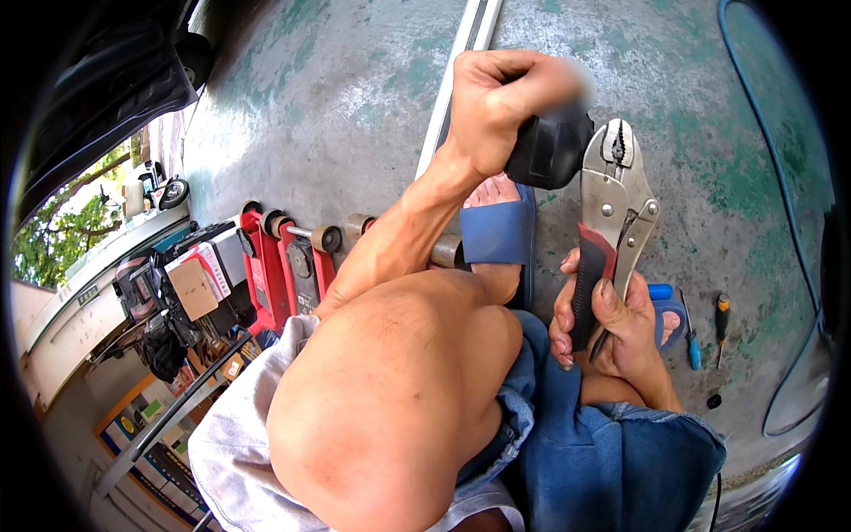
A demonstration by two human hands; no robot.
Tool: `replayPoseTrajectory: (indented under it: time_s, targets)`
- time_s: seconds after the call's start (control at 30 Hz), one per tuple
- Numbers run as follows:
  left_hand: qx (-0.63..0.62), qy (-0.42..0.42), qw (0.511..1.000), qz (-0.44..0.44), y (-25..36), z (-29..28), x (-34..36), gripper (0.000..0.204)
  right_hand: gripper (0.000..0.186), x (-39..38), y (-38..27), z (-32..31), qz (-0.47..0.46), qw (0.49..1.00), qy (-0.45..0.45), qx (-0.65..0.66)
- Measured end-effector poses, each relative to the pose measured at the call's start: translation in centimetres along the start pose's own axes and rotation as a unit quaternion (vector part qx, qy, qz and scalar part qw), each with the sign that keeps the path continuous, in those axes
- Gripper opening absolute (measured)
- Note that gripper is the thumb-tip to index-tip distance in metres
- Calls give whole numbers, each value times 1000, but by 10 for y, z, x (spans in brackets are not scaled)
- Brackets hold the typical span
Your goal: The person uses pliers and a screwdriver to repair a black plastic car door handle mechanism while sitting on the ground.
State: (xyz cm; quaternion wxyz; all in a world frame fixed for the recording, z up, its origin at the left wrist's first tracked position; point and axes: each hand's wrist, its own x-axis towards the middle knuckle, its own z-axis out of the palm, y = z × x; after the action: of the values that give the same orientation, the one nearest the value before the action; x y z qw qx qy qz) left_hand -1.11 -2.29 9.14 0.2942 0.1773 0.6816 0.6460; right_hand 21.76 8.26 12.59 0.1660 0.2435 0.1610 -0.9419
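My left hand [496, 111] is closed around a chunky black plastic piece [548, 151], held up ahead of me above my sandalled foot. Its fingertips are blurred, and part of the piece is hidden behind them. In my right hand [625, 328] is a pair of locking pliers [610, 191], silver with a dark red and black grip. The fingers wrap round both handles, and the jaws point away from me, with nothing visible between them. The plier head is right beside the black piece; whether the two touch, I cannot tell.
My bent knee [372, 399] fills the lower middle. On the worn green-grey floor lie a blue screwdriver [693, 350], a black-and-yellow screwdriver [722, 319] and a small black cap [714, 402]. A blue hose [769, 133] curves at right. Red floor jacks [257, 266] stand left.
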Motion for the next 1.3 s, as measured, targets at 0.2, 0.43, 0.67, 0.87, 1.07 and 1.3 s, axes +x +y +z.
replayPoseTrajectory:
  time_s: [0.2,0.43,0.67,0.87,1.07,1.3]
  targets:
    - [19,-2,1000,-14,-13,-1,16,51,54,4,-2,-14,19,999,-12,30]
    - [148,4,988,-40,-39,-7,21,57,56,24,-3,-34,6,980,-63,187]
    - [284,4,958,-38,-71,13,9,63,53,41,4,-58,37,981,-20,191]
    - [352,-10,933,-74,-77,17,25,68,41,53,-8,-73,55,988,22,140]
    - [440,-50,889,-117,-79,17,52,74,46,62,-38,-73,51,979,155,-119]
    - [510,9,858,-56,-84,26,53,73,43,75,-36,-53,57,637,322,-698]
